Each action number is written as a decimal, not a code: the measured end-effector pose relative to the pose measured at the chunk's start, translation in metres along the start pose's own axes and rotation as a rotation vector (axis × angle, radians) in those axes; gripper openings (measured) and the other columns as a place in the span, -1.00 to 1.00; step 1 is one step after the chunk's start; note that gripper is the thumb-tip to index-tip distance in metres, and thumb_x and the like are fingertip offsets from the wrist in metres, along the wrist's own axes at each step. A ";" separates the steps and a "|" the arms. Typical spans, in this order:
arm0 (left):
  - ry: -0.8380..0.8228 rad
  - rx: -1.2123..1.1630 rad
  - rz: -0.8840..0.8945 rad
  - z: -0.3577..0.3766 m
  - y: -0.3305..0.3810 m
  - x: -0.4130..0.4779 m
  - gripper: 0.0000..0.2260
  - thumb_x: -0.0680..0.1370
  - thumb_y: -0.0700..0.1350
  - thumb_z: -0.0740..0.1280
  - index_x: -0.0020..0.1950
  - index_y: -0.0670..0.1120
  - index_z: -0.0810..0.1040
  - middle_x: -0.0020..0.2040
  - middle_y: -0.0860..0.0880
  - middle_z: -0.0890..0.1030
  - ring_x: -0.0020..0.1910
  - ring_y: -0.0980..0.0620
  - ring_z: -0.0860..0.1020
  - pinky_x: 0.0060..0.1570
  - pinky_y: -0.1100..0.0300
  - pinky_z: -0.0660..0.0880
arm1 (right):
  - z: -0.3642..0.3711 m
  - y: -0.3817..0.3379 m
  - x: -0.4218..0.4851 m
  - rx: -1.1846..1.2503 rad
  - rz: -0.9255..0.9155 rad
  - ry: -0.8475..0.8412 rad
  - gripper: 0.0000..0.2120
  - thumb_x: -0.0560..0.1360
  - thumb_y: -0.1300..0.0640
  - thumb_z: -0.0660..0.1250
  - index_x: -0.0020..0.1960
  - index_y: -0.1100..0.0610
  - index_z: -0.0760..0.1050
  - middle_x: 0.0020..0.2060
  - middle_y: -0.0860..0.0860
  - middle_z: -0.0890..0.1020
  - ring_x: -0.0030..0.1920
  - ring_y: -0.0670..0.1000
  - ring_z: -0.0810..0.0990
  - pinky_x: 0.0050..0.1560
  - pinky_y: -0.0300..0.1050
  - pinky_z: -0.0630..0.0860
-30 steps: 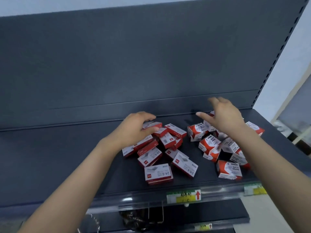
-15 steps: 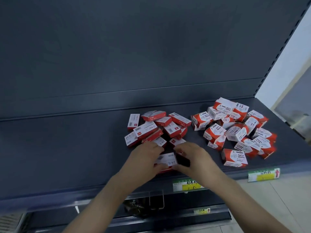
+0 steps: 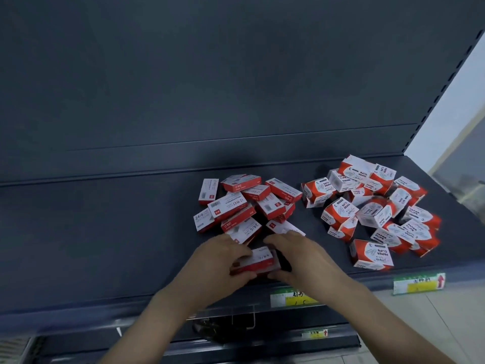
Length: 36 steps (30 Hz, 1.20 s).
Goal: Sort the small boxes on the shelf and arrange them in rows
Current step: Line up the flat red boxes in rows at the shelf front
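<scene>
- Broadly, open surface of the dark grey metal shelf [image 3: 91, 245] runs from its left edge up to the boxes. Its front lip crosses below the hands, and the dark grey back panel [image 3: 210, 88] rises behind.
- The left hand [image 3: 217, 261] is near the front lip, its fingers curled round the left end of a flat red-and-white cardboard box [image 3: 259, 261].
- That box sits between both hands, just in front of the heap of flat red-and-white staple boxes [image 3: 244, 203]. The heap lies jumbled at mid-shelf, with boxes overlapping and tilted. Blur hides whether the gripped box rests on the shelf or is lifted off it.
- The right hand [image 3: 304, 258] clasps the same box at its right end, fingers bent over the top, fingertips close to those of the left hand.
- A green-and-yellow price label [image 3: 294, 298] sits on the front lip under the right wrist.
- A strip of open shelf separates the staple heap from the heap of chunkier red-and-white paper-clip boxes [image 3: 380, 206], which reaches towards the shelf's right edge and back corner.
- A single paper-clip box [image 3: 372, 254] lies at the front of that heap, near the lip and well right of the right hand.
- A second price label [image 3: 418, 283] hangs on the lip at the far right.
</scene>
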<state>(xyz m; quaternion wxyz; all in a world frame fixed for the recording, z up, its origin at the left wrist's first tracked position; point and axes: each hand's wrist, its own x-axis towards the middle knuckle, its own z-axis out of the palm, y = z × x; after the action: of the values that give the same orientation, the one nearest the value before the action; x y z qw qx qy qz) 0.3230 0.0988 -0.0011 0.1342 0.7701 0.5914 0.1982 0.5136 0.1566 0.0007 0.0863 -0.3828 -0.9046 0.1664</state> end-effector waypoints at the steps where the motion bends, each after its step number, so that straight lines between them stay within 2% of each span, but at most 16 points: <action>1: 0.010 -0.033 -0.024 -0.002 0.001 -0.002 -0.55 0.41 0.26 0.25 0.14 0.04 0.62 -0.04 0.04 0.62 -0.05 0.15 0.53 0.02 0.26 0.49 | -0.002 0.001 0.002 -0.034 -0.017 -0.029 -0.51 0.47 -0.04 0.35 0.33 0.03 0.33 0.20 -0.05 0.49 0.25 -0.03 0.38 0.13 -0.17 0.35; 2: 0.011 -0.054 -0.051 -0.003 0.000 -0.004 -0.53 0.41 0.29 0.19 0.14 0.06 0.62 -0.06 0.04 0.63 -0.09 0.16 0.53 -0.03 0.30 0.48 | -0.003 0.003 0.003 -0.070 -0.031 -0.052 -0.53 0.48 -0.06 0.32 0.33 0.03 0.31 0.20 -0.06 0.47 0.24 -0.04 0.37 0.12 -0.18 0.34; 5: 0.051 -0.060 -0.145 -0.004 -0.003 -0.010 -0.66 0.50 0.21 0.24 0.18 0.10 0.59 -0.09 0.06 0.63 -0.15 0.19 0.53 -0.14 0.42 0.42 | -0.004 0.006 0.007 -0.109 -0.106 -0.061 -0.57 0.48 -0.09 0.31 0.27 0.04 0.33 0.15 -0.03 0.48 0.18 -0.01 0.39 -0.03 -0.17 0.28; 6: 0.086 -0.070 -0.172 -0.006 -0.003 -0.012 -0.62 0.49 0.25 0.22 0.18 0.10 0.59 -0.09 0.07 0.64 -0.16 0.20 0.55 -0.15 0.44 0.43 | -0.001 0.010 0.008 -0.127 -0.156 -0.035 -0.59 0.46 -0.09 0.34 0.22 0.07 0.38 0.10 0.00 0.51 0.14 0.02 0.43 -0.08 -0.16 0.26; 8: 0.132 -0.086 -0.215 -0.009 -0.001 -0.014 -0.51 0.45 0.33 0.15 0.15 0.07 0.61 -0.10 0.06 0.67 -0.18 0.19 0.59 -0.16 0.35 0.50 | 0.006 0.018 0.012 -0.161 -0.254 -0.016 -0.63 0.40 -0.08 0.41 0.08 0.11 0.48 -0.03 0.04 0.59 0.02 0.08 0.52 -0.15 -0.13 0.30; 10: 0.170 -0.092 -0.249 -0.013 0.005 -0.015 -0.56 0.45 0.27 0.16 0.13 0.05 0.62 -0.11 0.11 0.68 -0.21 0.22 0.59 -0.19 0.37 0.49 | 0.005 0.023 0.016 -0.116 -0.291 -0.018 -0.64 0.41 -0.11 0.39 0.07 0.11 0.50 -0.03 0.03 0.60 0.03 0.06 0.51 -0.09 -0.13 0.35; 12: 0.207 -0.116 -0.262 -0.019 0.014 -0.011 -0.64 0.47 0.20 0.24 0.09 0.04 0.64 -0.14 0.21 0.66 -0.24 0.28 0.58 -0.23 0.49 0.44 | 0.000 0.029 0.017 0.000 -0.291 -0.054 -0.62 0.46 -0.18 0.31 0.14 0.05 0.51 0.02 -0.04 0.59 0.07 -0.04 0.44 -0.02 -0.22 0.31; 15: 0.208 -0.123 -0.272 -0.021 0.018 -0.005 -0.78 0.49 0.04 0.37 0.08 0.01 0.66 -0.18 0.28 0.62 -0.31 0.36 0.53 -0.26 0.55 0.38 | -0.003 0.034 0.019 0.035 -0.325 -0.065 -0.51 0.46 -0.32 0.11 0.12 -0.02 0.56 0.01 -0.12 0.61 0.04 -0.10 0.40 -0.11 -0.26 0.18; 18: 0.166 -0.132 -0.240 -0.015 0.017 0.001 -0.75 0.48 0.03 0.37 0.10 -0.02 0.65 -0.06 0.18 0.63 -0.13 0.29 0.58 -0.09 0.45 0.48 | 0.005 0.036 0.021 -0.028 -0.357 0.063 -0.34 0.45 -0.40 -0.15 -0.07 -0.08 0.63 -0.10 -0.18 0.62 -0.03 -0.13 0.38 -0.15 -0.34 0.16; 20: 0.132 -0.116 -0.219 -0.014 0.015 0.005 -0.74 0.46 0.05 0.36 0.07 -0.04 0.66 -0.10 0.18 0.59 -0.14 0.24 0.57 -0.10 0.39 0.49 | 0.009 0.037 0.023 -0.068 -0.321 0.179 -0.41 0.54 -0.29 -0.13 -0.20 -0.10 0.63 -0.20 -0.19 0.59 -0.09 -0.15 0.32 -0.15 -0.30 0.19; 22: 0.110 -0.111 -0.208 -0.013 0.011 0.009 -0.72 0.46 0.08 0.33 0.05 -0.03 0.66 -0.11 0.16 0.59 -0.15 0.23 0.56 -0.13 0.35 0.50 | 0.011 0.034 0.023 -0.070 -0.285 0.231 -0.40 0.58 -0.23 -0.16 -0.23 -0.08 0.61 -0.22 -0.19 0.58 -0.11 -0.15 0.32 -0.10 -0.25 0.18; 27: 0.066 -0.187 -0.163 -0.005 0.011 0.015 -0.76 0.48 0.05 0.34 0.02 -0.04 0.66 -0.12 0.11 0.62 -0.16 0.23 0.54 -0.13 0.38 0.47 | 0.013 0.038 0.017 -0.041 -0.211 0.306 -0.43 0.56 -0.27 -0.12 -0.24 0.00 0.54 -0.25 -0.15 0.59 -0.10 -0.15 0.35 -0.11 -0.31 0.12; 29: 0.038 -0.206 -0.164 0.002 0.014 0.016 -0.67 0.47 0.14 0.28 0.06 -0.04 0.65 -0.10 0.07 0.63 -0.12 0.21 0.53 -0.08 0.34 0.47 | 0.016 0.040 0.016 -0.056 -0.216 0.342 -0.42 0.58 -0.24 -0.09 -0.28 0.05 0.54 -0.27 -0.11 0.61 -0.12 -0.12 0.36 -0.13 -0.28 0.17; 32: -0.012 -0.167 -0.168 0.007 0.019 0.015 -0.37 0.38 0.44 0.13 0.16 0.01 0.60 -0.02 0.08 0.62 -0.01 0.19 0.51 -0.03 0.36 0.46 | 0.019 0.041 0.016 -0.054 -0.224 0.382 -0.46 0.57 -0.20 0.01 -0.32 0.10 0.54 -0.28 -0.06 0.62 -0.15 -0.09 0.36 -0.15 -0.26 0.21; 34: -0.003 -0.033 -0.156 0.008 0.025 0.011 -0.30 0.28 0.46 0.17 0.20 0.03 0.56 0.00 0.10 0.61 0.01 0.16 0.53 -0.03 0.48 0.34 | 0.019 0.039 0.012 -0.015 -0.226 0.401 -0.46 0.57 -0.21 0.00 -0.28 0.10 0.55 -0.23 -0.05 0.63 -0.11 -0.09 0.38 -0.12 -0.27 0.26; 36: 0.044 0.084 -0.138 0.011 0.025 0.010 -0.42 0.33 0.35 0.28 0.18 0.00 0.57 -0.02 0.09 0.63 -0.03 0.09 0.59 -0.02 0.41 0.33 | 0.015 0.041 0.002 0.046 -0.171 0.417 -0.53 0.52 -0.25 0.09 -0.12 0.10 0.56 -0.09 -0.04 0.62 -0.01 -0.11 0.43 -0.02 -0.33 0.36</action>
<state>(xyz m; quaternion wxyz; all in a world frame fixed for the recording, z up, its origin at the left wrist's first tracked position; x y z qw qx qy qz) 0.3523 0.1019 0.0013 0.1022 0.7278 0.6537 0.1805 0.5346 0.1812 -0.0281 0.2941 -0.3289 -0.8922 0.0963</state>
